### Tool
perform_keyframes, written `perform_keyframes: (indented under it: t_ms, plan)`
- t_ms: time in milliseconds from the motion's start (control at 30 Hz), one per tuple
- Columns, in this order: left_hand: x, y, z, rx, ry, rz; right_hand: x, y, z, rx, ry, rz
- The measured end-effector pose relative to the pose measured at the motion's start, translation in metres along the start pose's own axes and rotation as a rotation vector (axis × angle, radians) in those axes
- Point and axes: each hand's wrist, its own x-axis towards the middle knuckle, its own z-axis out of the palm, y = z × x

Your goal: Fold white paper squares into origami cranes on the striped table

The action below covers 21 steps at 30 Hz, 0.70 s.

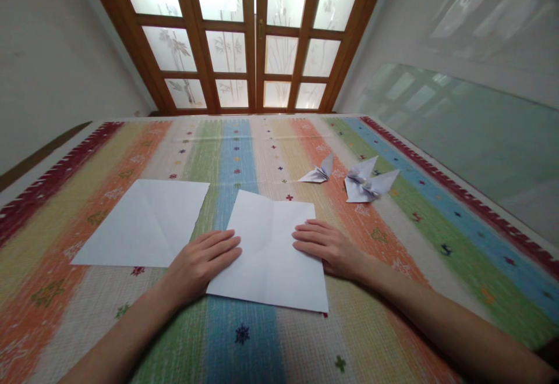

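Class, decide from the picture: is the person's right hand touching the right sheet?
Touching. The head view shows the right hand with its fingertips resting on the right sheet, overlapping its right edge.

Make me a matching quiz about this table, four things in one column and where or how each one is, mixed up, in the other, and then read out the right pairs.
Things:
1. Left hand
2. Rough-edged sheet
3. Right hand
4. Small paper pieces

Places and states:
A. Folded, with pointed tips
B. Resting on the right side of the creased sheet
C. Resting on the left side of the creased sheet
D. Spread flat on the cloth, left of the creased sheet

Right pairs: 1-C, 2-D, 3-B, 4-A.
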Motion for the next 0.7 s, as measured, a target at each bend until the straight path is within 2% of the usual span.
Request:
perform_keyframes:
  t_ms: [367,700]
  plan:
    - [0.0048,-0.0020,-0.0065,0.109,-0.004,-0.008,0.0042,-0.0052,-0.0035,-0.100,0.128,-0.002]
    - [0.0024,-0.0026,-0.0078,0.078,0.000,-0.046,0.0032,-0.0043,-0.0035,-0.112,0.158,0.010]
